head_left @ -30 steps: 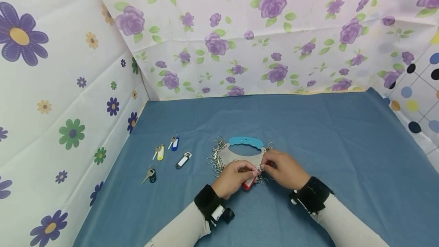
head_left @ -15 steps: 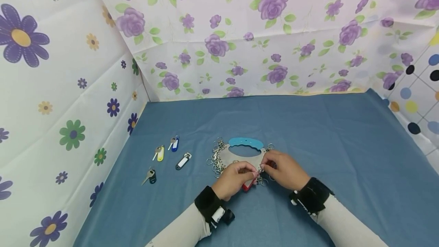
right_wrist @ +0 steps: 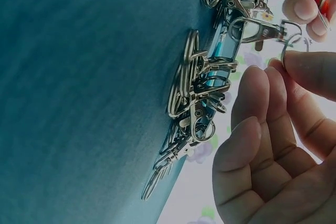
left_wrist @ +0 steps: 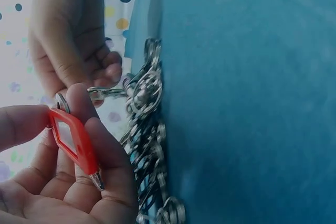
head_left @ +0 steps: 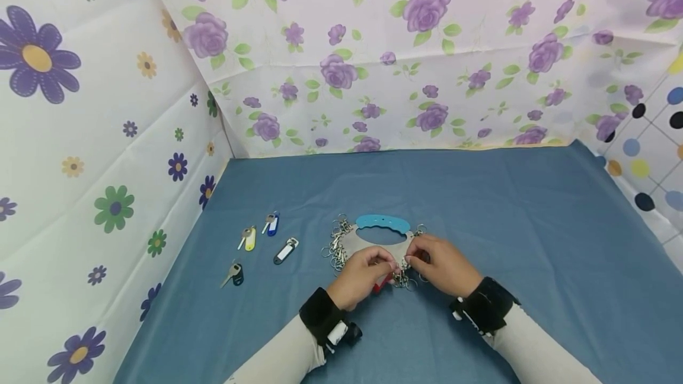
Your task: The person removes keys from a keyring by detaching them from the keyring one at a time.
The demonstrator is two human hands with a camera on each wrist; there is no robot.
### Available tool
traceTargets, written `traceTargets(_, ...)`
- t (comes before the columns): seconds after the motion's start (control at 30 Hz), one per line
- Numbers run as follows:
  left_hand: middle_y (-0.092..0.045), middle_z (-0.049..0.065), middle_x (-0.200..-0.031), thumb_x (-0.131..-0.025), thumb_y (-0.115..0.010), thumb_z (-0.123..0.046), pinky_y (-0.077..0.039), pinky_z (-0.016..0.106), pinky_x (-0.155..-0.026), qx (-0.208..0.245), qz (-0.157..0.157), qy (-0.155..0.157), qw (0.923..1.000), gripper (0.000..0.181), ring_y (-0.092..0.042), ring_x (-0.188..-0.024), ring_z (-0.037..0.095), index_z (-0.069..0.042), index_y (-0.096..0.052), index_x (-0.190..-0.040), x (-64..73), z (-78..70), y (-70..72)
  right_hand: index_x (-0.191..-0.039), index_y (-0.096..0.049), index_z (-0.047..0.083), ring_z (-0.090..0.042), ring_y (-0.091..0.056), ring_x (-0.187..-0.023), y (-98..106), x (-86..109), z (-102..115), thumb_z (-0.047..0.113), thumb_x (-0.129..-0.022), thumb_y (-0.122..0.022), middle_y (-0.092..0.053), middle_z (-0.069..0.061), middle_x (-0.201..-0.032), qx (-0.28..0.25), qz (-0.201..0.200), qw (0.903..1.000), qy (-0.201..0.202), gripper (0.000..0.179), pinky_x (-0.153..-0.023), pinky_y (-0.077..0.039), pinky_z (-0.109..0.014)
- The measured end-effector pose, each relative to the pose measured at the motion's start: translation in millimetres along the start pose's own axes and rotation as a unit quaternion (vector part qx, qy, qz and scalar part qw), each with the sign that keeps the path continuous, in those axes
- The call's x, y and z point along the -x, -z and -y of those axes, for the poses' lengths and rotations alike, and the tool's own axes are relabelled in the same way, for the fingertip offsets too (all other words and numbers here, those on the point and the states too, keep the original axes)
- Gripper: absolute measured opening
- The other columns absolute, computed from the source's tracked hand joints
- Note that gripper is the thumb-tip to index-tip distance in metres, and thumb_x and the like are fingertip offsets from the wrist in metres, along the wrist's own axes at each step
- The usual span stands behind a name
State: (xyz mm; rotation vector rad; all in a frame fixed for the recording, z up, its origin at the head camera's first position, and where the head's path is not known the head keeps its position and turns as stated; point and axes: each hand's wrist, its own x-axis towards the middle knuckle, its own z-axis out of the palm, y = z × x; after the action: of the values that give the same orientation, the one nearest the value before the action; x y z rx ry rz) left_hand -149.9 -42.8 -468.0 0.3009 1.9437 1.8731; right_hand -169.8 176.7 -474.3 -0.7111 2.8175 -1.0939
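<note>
My left hand (head_left: 361,276) pinches a red key tag (left_wrist: 73,137) between thumb and fingers. A metal tip (left_wrist: 97,181) pokes out below the tag, which has a split ring at its top. My right hand (head_left: 445,264) pinches a split ring (right_wrist: 284,59) that hangs from a silver snap clip (right_wrist: 257,31). That clip is on the grey metal key holder plate (head_left: 352,243), which lies between and just beyond my hands. The plate has a light-blue handle (head_left: 383,221). Several clips with rings (head_left: 336,248) line its edge. My hands hide its near right part.
Left of the plate, on the blue cloth (head_left: 480,206), lie keys with a yellow tag (head_left: 249,239), a blue tag (head_left: 273,224) and a black tag (head_left: 238,273). A black-framed tag (head_left: 286,250) lies nearer the plate. Patterned cloth walls stand behind and at both sides.
My left hand has shifted slightly left, away from the right hand, and the red tag has moved with it. My right hand keeps its place at the plate's right edge.
</note>
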Motion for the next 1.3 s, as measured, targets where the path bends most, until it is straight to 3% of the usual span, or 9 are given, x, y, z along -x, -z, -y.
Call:
traceTargets(0.33, -0.062, 0.031, -0.113, -0.106, -0.050, -0.014, -0.056, 0.043, -0.084, -0.015, -0.024, -0.001, 0.9996, 0.020, -0.066, -0.100, 0.044, 0.003, -0.057, -0.114, 8.8, -5.2, 23.7, -0.092, -0.066, 0.023, 0.000, -0.056, -0.074, -2.3, -0.9, -0.4, 0.017, -0.098, -0.067, -0.060, 0.011, -0.087, 0.002, 0.002, 1.0000, -0.004, 0.009, -0.067, -0.048, -0.023)
traceTargets(0.63, -0.055, 0.010, -0.092, -0.105, -0.048, -0.010, -0.057, 0.051, -0.089, -0.032, -0.071, 0.000, 0.9970, 0.019, -0.067, -0.087, 0.029, 0.006, -0.054, -0.112, 21.6, -8.0, 49.6, -0.093, -0.066, 0.022, 0.000, -0.057, -0.076, -3.0, -0.4, -0.7, 0.016, -0.098, -0.067, -0.061, 0.011, -0.088, -0.009, 0.005, 0.9999, 0.000, 0.008, -0.069, -0.050, -0.023)
traceTargets(0.8, -0.055, 0.010, -0.091, -0.106, -0.047, -0.009, -0.057, 0.049, -0.089, -0.054, -0.086, 0.007, 0.9948, 0.017, -0.065, -0.087, 0.026, 0.006, -0.053, -0.110, 29.5, -7.5, 62.2, -0.093, -0.066, 0.021, 0.000, -0.057, -0.075, -1.9, -0.6, -0.6, 0.016, -0.098, -0.067, -0.061, 0.011, -0.088, -0.010, 0.007, 0.9999, -0.001, 0.007, -0.068, -0.050, -0.023)
traceTargets(1.3, -0.064, 0.017, -0.091, -0.104, -0.050, -0.006, -0.056, 0.037, -0.079, -0.113, -0.179, 0.039, 0.9766, 0.012, -0.064, -0.082, 0.023, 0.003, -0.057, -0.100, 61.7, 3.1, 103.3, -0.092, -0.067, 0.022, 0.000, -0.057, -0.076, -1.7, -1.3, -1.5, 0.016, -0.097, -0.068, -0.061, 0.012, -0.087, -0.009, 0.002, 0.9999, 0.007, 0.008, -0.069, -0.051, -0.023)
